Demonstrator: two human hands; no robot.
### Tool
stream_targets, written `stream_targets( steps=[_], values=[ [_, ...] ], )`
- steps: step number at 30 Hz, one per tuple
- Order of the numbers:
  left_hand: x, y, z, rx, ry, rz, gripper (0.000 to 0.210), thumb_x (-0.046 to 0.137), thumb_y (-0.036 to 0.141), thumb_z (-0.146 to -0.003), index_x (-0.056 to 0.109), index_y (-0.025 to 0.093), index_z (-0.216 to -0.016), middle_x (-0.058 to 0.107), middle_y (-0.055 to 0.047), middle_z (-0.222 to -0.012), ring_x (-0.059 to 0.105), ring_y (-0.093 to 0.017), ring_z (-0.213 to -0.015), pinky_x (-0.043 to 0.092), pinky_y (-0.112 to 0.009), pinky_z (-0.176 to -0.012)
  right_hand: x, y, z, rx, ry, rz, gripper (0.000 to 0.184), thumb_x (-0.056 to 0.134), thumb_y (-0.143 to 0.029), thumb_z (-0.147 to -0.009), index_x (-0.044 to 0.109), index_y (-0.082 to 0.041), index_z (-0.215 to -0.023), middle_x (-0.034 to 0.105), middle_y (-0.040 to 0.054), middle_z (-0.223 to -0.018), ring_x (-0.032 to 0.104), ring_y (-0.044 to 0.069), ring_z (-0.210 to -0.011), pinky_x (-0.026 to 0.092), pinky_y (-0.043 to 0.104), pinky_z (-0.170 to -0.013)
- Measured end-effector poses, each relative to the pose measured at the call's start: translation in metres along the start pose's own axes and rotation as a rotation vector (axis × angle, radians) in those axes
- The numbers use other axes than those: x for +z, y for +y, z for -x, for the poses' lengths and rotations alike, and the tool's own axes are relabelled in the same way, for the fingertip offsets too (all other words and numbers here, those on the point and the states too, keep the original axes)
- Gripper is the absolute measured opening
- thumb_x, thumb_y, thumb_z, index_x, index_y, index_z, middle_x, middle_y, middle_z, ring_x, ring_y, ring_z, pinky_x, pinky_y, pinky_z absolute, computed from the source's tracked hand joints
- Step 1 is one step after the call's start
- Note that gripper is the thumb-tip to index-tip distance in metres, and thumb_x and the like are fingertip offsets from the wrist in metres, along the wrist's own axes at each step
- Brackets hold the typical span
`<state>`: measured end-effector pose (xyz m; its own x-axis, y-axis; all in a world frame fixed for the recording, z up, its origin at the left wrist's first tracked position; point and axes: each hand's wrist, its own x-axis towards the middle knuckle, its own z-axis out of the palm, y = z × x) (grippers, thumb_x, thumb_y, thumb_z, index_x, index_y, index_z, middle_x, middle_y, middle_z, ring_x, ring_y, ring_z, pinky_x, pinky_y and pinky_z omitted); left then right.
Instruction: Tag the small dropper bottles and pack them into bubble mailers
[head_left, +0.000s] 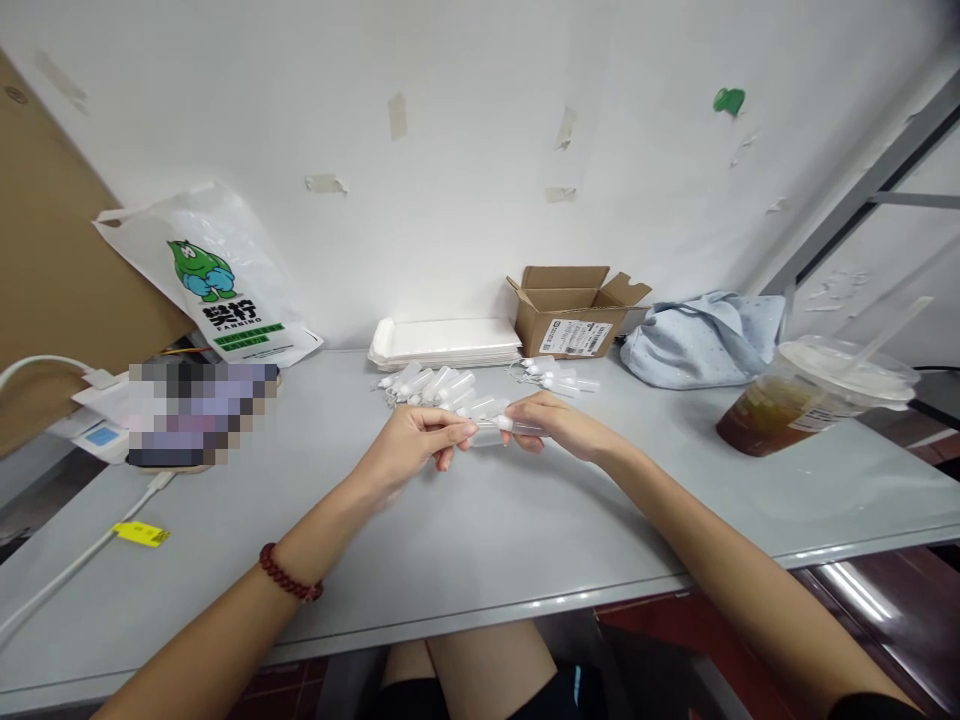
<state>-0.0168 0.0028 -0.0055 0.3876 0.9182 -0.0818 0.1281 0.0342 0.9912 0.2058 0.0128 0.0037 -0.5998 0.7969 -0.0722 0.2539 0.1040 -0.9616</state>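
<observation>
A small clear squeeze bottle (525,427) with a white collar lies sideways between my hands, just above the table. My right hand (559,420) is closed around its body. Thumb and fingers of my left hand (412,440) pinch together at the bottle's thin tip (485,423); what exactly sits between them is too small to make out. Right behind my hands, a row of similar bottles (431,383) lies on the grey table (480,540). A few more bottles (559,378) lie to their right, near the carton.
White flat envelopes (450,340) are stacked by the wall, beside an open cardboard box (566,318). At right are a blue cloth bag (701,338) and a drink cup (806,395) with a straw. Left stand a plastic bag (225,270), a blurred phone (199,410) and a white cable (71,570).
</observation>
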Motion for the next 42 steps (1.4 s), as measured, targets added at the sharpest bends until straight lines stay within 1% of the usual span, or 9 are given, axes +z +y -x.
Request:
stream_targets(
  steps=[2, 5, 9, 15, 21, 25, 27, 33, 42],
  values=[
    [0.001, -0.002, -0.001, -0.036, 0.024, 0.107, 0.023, 0.072, 0.037, -0.074, 0.07, 0.014, -0.073, 0.062, -0.001, -0.069, 0.046, -0.005, -0.048, 0.04, -0.023, -0.052, 0.002, 0.002, -0.001, -0.015, -0.001, -0.022, 0.035, 0.04, -0.035, -0.09, 0.061, -0.014, -0.071, 0.039, -0.0057, -0.049, 0.036, 0.009, -0.05, 0.029, 0.027, -0.059],
    [0.001, -0.006, -0.002, -0.064, 0.008, 0.213, 0.022, 0.071, 0.036, -0.075, 0.069, 0.014, -0.074, 0.061, 0.0, -0.073, 0.048, -0.004, -0.049, 0.04, -0.021, -0.052, 0.004, 0.004, -0.004, -0.029, -0.002, -0.076, 0.036, 0.042, -0.036, -0.09, 0.061, -0.014, -0.07, 0.039, -0.0058, -0.048, 0.036, 0.009, -0.049, 0.029, 0.026, -0.057],
    [0.003, -0.01, -0.004, -0.087, -0.025, 0.278, 0.021, 0.071, 0.034, -0.077, 0.068, 0.013, -0.073, 0.059, 0.001, -0.07, 0.047, -0.003, -0.049, 0.038, -0.019, -0.05, 0.009, 0.007, -0.007, -0.023, 0.004, -0.108, 0.035, 0.043, -0.035, -0.089, 0.061, -0.013, -0.069, 0.038, -0.006, -0.046, 0.036, 0.009, -0.047, 0.029, 0.026, -0.056],
    [0.005, -0.011, -0.005, -0.114, -0.023, 0.377, 0.019, 0.073, 0.03, -0.074, 0.067, 0.012, -0.073, 0.058, 0.001, -0.07, 0.046, -0.003, -0.047, 0.034, -0.018, -0.047, 0.013, 0.007, -0.008, -0.022, 0.023, -0.1, 0.036, 0.041, -0.036, -0.089, 0.061, -0.014, -0.068, 0.038, -0.0058, -0.047, 0.036, 0.009, -0.047, 0.03, 0.026, -0.056],
    [0.007, -0.01, -0.005, -0.112, -0.019, 0.403, 0.02, 0.075, 0.028, -0.071, 0.065, 0.011, -0.068, 0.056, 0.001, -0.068, 0.045, -0.003, -0.047, 0.033, -0.018, -0.046, 0.015, 0.004, -0.007, -0.009, 0.011, -0.078, 0.035, 0.041, -0.035, -0.089, 0.06, -0.014, -0.068, 0.037, -0.0057, -0.047, 0.034, 0.009, -0.047, 0.029, 0.026, -0.054],
    [0.008, -0.009, -0.005, -0.13, -0.002, 0.434, 0.02, 0.075, 0.028, -0.07, 0.065, 0.011, -0.069, 0.056, 0.001, -0.067, 0.045, -0.003, -0.046, 0.033, -0.018, -0.046, 0.016, 0.003, -0.007, -0.004, 0.025, -0.088, 0.036, 0.039, -0.034, -0.089, 0.06, -0.014, -0.068, 0.036, -0.0058, -0.047, 0.032, 0.009, -0.047, 0.029, 0.026, -0.052],
    [0.008, -0.009, -0.005, -0.134, 0.0, 0.445, 0.019, 0.075, 0.027, -0.071, 0.065, 0.011, -0.069, 0.055, 0.001, -0.067, 0.045, -0.003, -0.047, 0.033, -0.018, -0.046, 0.015, 0.003, -0.007, -0.006, 0.029, -0.096, 0.036, 0.04, -0.035, -0.088, 0.06, -0.014, -0.067, 0.036, -0.0058, -0.047, 0.032, 0.008, -0.047, 0.028, 0.026, -0.052],
    [0.006, -0.009, -0.005, -0.121, -0.042, 0.445, 0.019, 0.073, 0.027, -0.074, 0.064, 0.011, -0.068, 0.054, 0.001, -0.068, 0.045, -0.003, -0.047, 0.034, -0.018, -0.046, 0.015, 0.004, -0.007, -0.017, 0.03, -0.127, 0.036, 0.042, -0.037, -0.087, 0.06, -0.013, -0.067, 0.034, -0.0062, -0.047, 0.03, 0.008, -0.046, 0.025, 0.025, -0.05],
    [0.006, -0.006, -0.003, -0.129, -0.027, 0.442, 0.019, 0.072, 0.026, -0.074, 0.063, 0.011, -0.066, 0.054, 0.001, -0.067, 0.044, -0.003, -0.046, 0.033, -0.018, -0.046, 0.019, 0.003, -0.008, -0.027, 0.037, -0.156, 0.037, 0.041, -0.036, -0.087, 0.06, -0.013, -0.067, 0.034, -0.0062, -0.046, 0.029, 0.008, -0.045, 0.023, 0.026, -0.049]
  ],
)
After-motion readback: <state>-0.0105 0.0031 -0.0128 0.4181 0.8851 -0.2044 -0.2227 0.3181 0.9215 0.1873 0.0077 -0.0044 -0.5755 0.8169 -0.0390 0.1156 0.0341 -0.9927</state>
